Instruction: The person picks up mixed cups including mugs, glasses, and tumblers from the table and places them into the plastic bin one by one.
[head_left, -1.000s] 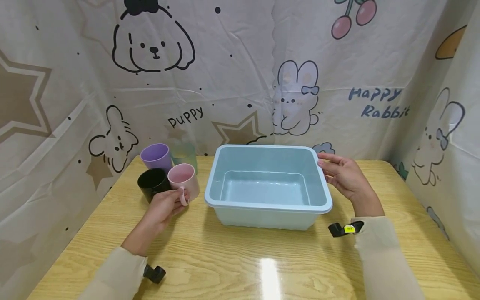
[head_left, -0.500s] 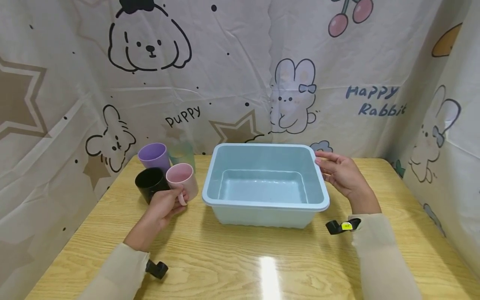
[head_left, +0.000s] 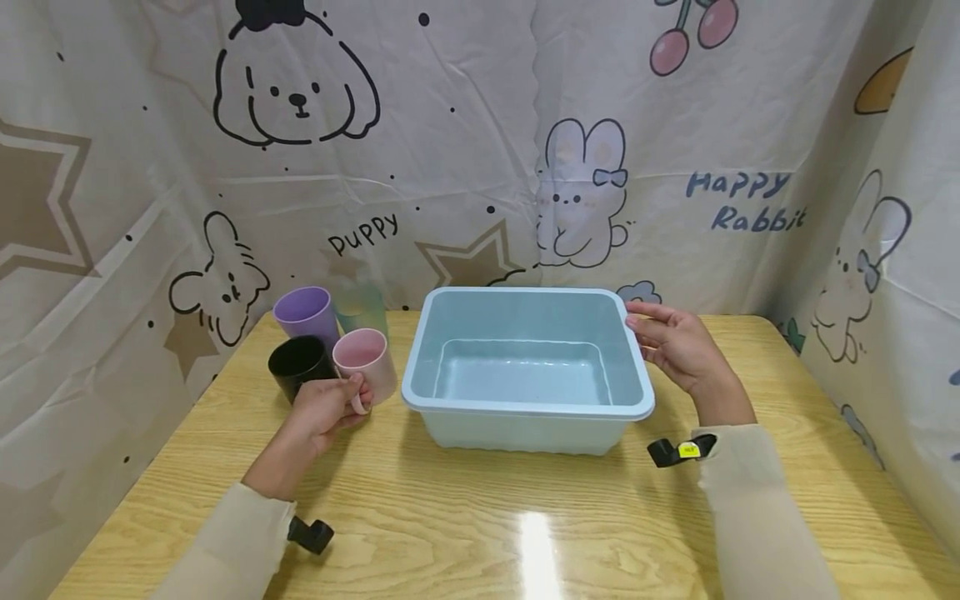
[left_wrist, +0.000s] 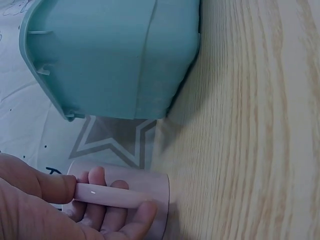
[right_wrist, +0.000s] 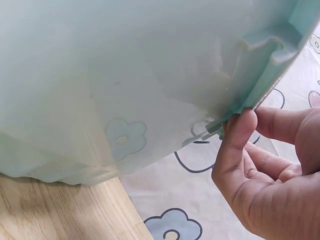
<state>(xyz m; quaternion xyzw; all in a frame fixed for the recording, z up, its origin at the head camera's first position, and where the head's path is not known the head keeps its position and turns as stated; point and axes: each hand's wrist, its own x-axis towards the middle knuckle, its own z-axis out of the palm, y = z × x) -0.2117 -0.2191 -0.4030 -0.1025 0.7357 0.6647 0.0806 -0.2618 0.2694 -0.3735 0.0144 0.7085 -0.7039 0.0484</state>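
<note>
My left hand (head_left: 324, 410) grips the pink mug (head_left: 381, 373) by its handle (left_wrist: 112, 196); the thumb is at the handle's upper end and the fingers curl through behind it. The mug stands upright, just left of the pale blue basin (head_left: 525, 410). At the basin's right side, my right hand (head_left: 681, 350) pinches its rim between thumb and index finger. In the right wrist view that hand (right_wrist: 265, 170) shows at the rim's underside, its other fingers bent.
Behind and left of the mug stand a black cup (head_left: 288, 360), a purple cup (head_left: 307, 312) and a translucent green-blue cup (head_left: 366, 312). A patterned curtain (head_left: 465, 150) hangs behind the wooden table (head_left: 450, 517).
The whole head view drifts slightly left. The pink mug edges a little away from the black cup, its handle turning slightly left in my left hand. My right hand keeps its hold on the basin rim.
</note>
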